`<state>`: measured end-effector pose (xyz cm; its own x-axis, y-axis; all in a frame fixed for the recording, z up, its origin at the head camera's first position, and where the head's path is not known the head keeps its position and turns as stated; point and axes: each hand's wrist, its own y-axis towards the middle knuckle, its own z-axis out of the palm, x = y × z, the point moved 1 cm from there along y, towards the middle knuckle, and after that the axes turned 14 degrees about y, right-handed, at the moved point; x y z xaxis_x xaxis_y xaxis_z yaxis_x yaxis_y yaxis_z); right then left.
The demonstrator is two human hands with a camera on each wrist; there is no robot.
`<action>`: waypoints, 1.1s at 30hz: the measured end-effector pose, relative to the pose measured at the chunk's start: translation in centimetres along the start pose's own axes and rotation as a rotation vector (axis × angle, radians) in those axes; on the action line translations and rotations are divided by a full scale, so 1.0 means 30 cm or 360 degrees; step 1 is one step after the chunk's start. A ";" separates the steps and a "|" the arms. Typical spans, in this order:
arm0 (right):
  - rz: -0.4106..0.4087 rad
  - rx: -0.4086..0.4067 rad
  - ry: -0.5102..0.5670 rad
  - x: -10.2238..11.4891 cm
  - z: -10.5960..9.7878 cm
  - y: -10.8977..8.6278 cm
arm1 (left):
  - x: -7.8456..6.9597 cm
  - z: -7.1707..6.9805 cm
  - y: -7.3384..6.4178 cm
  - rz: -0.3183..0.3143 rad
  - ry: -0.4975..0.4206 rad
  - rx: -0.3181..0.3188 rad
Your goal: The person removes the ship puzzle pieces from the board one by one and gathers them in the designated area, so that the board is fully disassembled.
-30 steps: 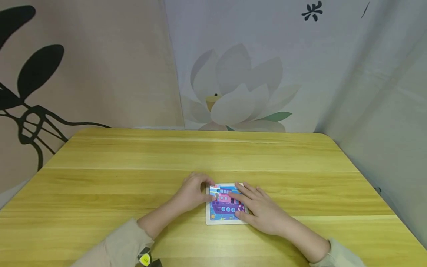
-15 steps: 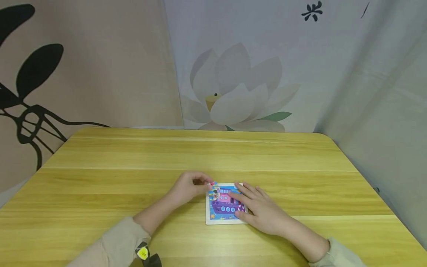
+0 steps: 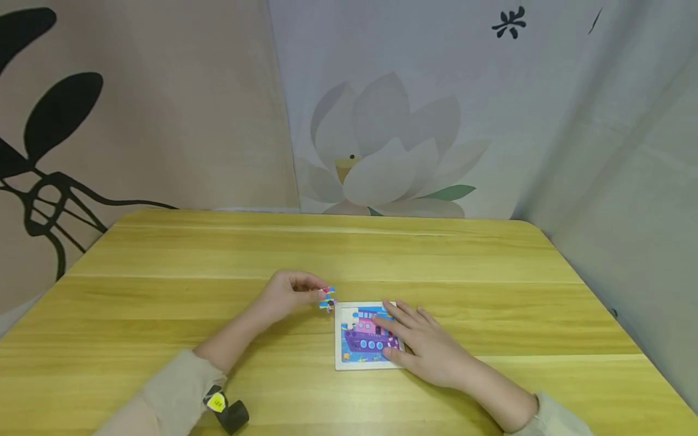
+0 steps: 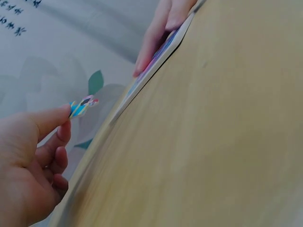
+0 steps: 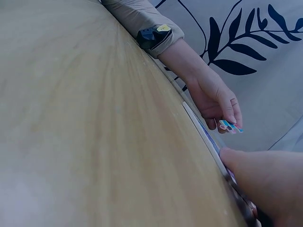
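Between thumb and fingers my left hand [image 3: 286,297] pinches a small colourful jigsaw piece [image 3: 327,299], lifted off just beyond the upper left corner of the puzzle. In the left wrist view the piece [image 4: 81,107] shows blue and yellow bands. A white-framed jigsaw puzzle [image 3: 362,344] with a purple and pink ship lies flat on the table. Its upper left corner shows a pale gap. My right hand [image 3: 425,345] rests with spread fingers on the right side of the puzzle, covering part of the picture. In the right wrist view its thumb [image 5: 232,158] touches the puzzle.
The wooden table [image 3: 191,315] extends around the puzzle on all sides. Behind it hangs a pale curtain [image 3: 403,121] with a printed flower. A black wrist camera [image 3: 231,415] sits at the left sleeve.
My left hand has pulled the jigsaw piece out of the puzzle's upper left corner and moved it left and away from the frame. The right hand has stayed in place.
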<state>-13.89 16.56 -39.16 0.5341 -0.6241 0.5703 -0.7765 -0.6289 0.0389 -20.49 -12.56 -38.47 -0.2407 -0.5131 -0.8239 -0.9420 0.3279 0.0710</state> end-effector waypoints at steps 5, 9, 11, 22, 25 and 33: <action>-0.0010 -0.0009 0.0000 0.001 0.004 -0.001 | 0.032 -0.047 -0.003 -0.0005 0.0040 0.0013; -0.0014 -0.0012 0.0002 0.000 0.008 -0.001 | 0.059 -0.080 -0.006 0.0001 0.0097 0.0020; -0.0011 -0.0014 0.0000 -0.001 0.009 -0.001 | 0.070 -0.095 -0.008 0.0006 0.0125 0.0027; -0.0006 -0.0014 0.0002 0.001 0.005 -0.002 | 0.120 -0.175 -0.017 -0.0015 0.0165 0.0081; -0.0006 -0.0015 0.0003 0.001 0.004 -0.003 | 0.132 -0.195 -0.018 -0.0023 0.0195 0.0104; -0.0008 -0.0014 0.0015 -0.002 0.003 -0.003 | 0.155 -0.266 -0.029 -0.0085 0.0253 0.0149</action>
<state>-13.81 16.61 -39.27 0.5349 -0.6164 0.5779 -0.7768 -0.6279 0.0492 -22.64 -21.56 -37.87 -0.2321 -0.6480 -0.7254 -0.9304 0.3655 -0.0289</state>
